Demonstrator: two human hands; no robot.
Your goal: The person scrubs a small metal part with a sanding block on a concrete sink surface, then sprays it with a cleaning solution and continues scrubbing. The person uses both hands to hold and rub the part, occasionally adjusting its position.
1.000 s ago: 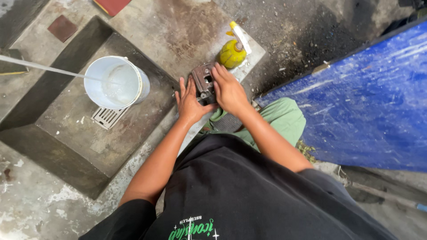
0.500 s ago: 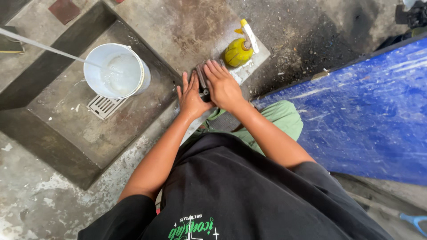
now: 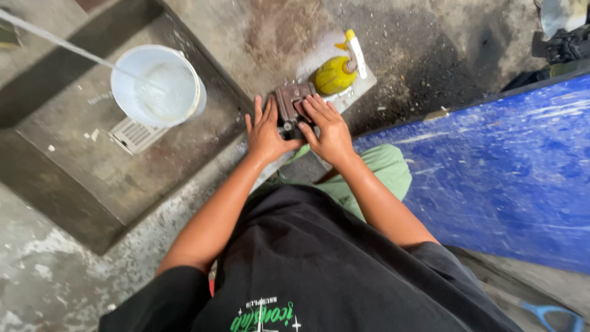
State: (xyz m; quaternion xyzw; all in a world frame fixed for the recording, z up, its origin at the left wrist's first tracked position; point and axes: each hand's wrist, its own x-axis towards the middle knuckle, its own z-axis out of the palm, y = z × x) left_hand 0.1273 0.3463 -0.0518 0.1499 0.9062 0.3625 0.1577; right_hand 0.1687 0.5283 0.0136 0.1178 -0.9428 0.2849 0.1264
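Observation:
A dirty brown-grey metal part [image 3: 291, 103] rests on the concrete ledge in front of me. My left hand [image 3: 265, 131] presses against its left side with the fingers stretched forward and the thumb tucked under it. My right hand [image 3: 327, 126] lies over its right side, fingers spread across the top. Both hands hold the part between them. Just beyond it stands a yellow bottle [image 3: 332, 74] with a pale nozzle, tilted on a wet soapy patch.
A white bucket [image 3: 157, 86] of foamy water stands in a sunken concrete basin, with a thin stream of water running into it. Beside it is a floor drain grate [image 3: 135, 134]. A blue tarp [image 3: 499, 175] covers the right side.
The view has shifted slightly and my hands have slid a little on the part, uncovering more of its top. The bucket and bottle stay where they were.

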